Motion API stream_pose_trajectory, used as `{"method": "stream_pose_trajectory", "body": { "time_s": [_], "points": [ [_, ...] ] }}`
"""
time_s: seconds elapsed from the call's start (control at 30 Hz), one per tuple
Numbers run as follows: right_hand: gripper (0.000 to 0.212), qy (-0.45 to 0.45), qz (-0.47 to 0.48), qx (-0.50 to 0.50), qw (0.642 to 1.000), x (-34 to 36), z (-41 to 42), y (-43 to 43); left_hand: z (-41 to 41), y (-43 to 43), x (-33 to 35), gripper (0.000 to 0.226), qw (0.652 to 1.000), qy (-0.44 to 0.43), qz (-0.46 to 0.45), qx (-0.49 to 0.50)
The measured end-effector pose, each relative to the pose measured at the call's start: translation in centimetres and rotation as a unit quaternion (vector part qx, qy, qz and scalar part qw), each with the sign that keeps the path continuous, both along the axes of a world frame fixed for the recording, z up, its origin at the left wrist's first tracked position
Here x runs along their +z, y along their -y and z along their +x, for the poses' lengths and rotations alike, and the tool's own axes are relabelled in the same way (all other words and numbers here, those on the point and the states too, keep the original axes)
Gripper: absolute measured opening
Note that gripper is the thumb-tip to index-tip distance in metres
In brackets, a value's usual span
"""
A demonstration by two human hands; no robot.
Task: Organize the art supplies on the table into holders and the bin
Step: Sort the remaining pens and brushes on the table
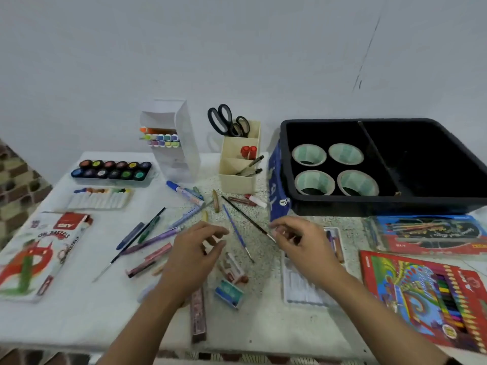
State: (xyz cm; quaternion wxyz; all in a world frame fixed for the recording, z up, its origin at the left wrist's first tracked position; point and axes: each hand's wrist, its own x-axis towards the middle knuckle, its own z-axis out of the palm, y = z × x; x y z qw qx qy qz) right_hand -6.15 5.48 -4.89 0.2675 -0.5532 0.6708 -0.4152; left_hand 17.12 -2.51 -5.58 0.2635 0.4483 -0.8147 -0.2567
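The left hand (195, 248) hangs loose, fingers spread, holding nothing. The right hand (300, 246) touches the black brush (249, 219) tip; I cannot tell if it pinches. The bin (369, 206) sits just behind the right hand.

left hand (195, 250) hangs loosely curled over the white speckled table (87, 312), holding nothing; a thin black-handled paintbrush (245, 217) ends at the right hand (299, 242), grip unclear; four green-lined tape rolls (313, 181) lie in the black plastic bin (395, 206); black scissors (221, 119) stand in the cream holder (237, 181)
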Motion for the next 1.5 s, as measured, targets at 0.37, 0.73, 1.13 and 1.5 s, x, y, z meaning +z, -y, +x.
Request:
{"method": "stream_pose_trajectory", "body": {
  "time_s": [0.37, 0.73, 1.13, 1.5],
  "points": [
    [0.017, -0.095, -0.019, 0.123, 0.988, -0.3, 15.1, 9.3, 17.3, 9.6, -0.3, 0.021, 0.988, 0.105, 0.060, 0.095],
    [0.033, -0.321, -0.041, 0.242, 0.915, -2.6, 22.8, 15.9, 19.1, 11.6, -0.4, 0.025, 0.983, 0.168, 0.067, 0.015],
    [0.011, -0.244, -0.070, 0.179, 0.951, -0.4, 21.7, 15.3, 18.9, 11.6, 1.0, 0.008, 0.999, -0.005, -0.030, 0.024],
    [0.024, 0.045, -0.040, -0.027, 0.998, 2.8, 10.9, 4.8, 9.5, 5.8, 5.4, 0.004, 0.942, -0.267, 0.198, -0.037]
  ]
}}
